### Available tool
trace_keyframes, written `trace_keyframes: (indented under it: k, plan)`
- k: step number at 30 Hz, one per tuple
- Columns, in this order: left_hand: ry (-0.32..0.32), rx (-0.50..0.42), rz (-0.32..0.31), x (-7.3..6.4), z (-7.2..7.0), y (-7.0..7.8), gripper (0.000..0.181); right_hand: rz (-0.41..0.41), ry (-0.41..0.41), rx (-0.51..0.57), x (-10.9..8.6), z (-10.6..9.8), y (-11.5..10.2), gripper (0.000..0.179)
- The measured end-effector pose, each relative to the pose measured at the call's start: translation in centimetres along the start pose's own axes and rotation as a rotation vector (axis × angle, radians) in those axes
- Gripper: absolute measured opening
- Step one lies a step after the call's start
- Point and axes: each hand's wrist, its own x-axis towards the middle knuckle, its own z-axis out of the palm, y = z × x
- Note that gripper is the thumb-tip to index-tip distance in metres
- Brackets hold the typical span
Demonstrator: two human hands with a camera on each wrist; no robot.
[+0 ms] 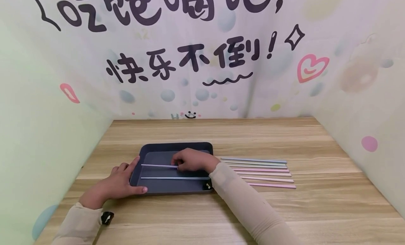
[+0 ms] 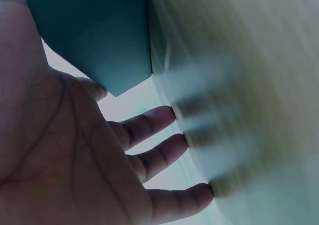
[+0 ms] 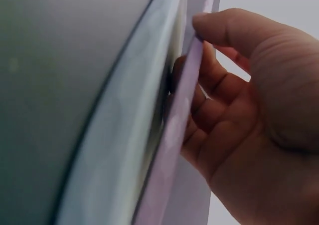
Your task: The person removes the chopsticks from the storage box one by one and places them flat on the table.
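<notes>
A dark tray (image 1: 177,145) stands on the wooden table. My right hand (image 1: 193,160) is over its inside and pinches a light purple chopstick (image 1: 156,165) between thumb and fingers. In the right wrist view the purple chopstick (image 3: 175,122) runs from the thumb tip past the curled fingers. Nearer the front of the tray lies a pale blue chopstick (image 1: 172,178), its right end hidden by the sleeve. My left hand (image 1: 115,185) rests at the tray's left front corner, thumb and index finger spread along the edges. The left wrist view shows its other fingers straight, tips on the table.
Right of the tray, several pastel chopsticks (image 1: 262,170) lie side by side on the table (image 1: 332,210), partly behind my right sleeve. A printed cloth wall (image 1: 190,94) rises at the table's back edge, with pale walls at left and right.
</notes>
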Motion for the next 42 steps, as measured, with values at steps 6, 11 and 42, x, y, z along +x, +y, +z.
trace_keyframes:
  k: [6,11,42]
  plan:
    - [-0.005,0.007,-0.004,-0.1,-0.1,0.1,0.120,0.007,-0.009,0.043,-0.1,-1.0,-0.4,0.018]
    - [-0.005,0.002,-0.003,-0.1,-0.1,0.0,0.120,0.053,-0.020,0.092,-0.2,-1.8,-0.7,0.019]
    - [0.018,0.015,0.023,0.0,0.2,-0.4,0.120,0.079,-0.318,0.362,-4.4,-8.2,-1.7,0.020]
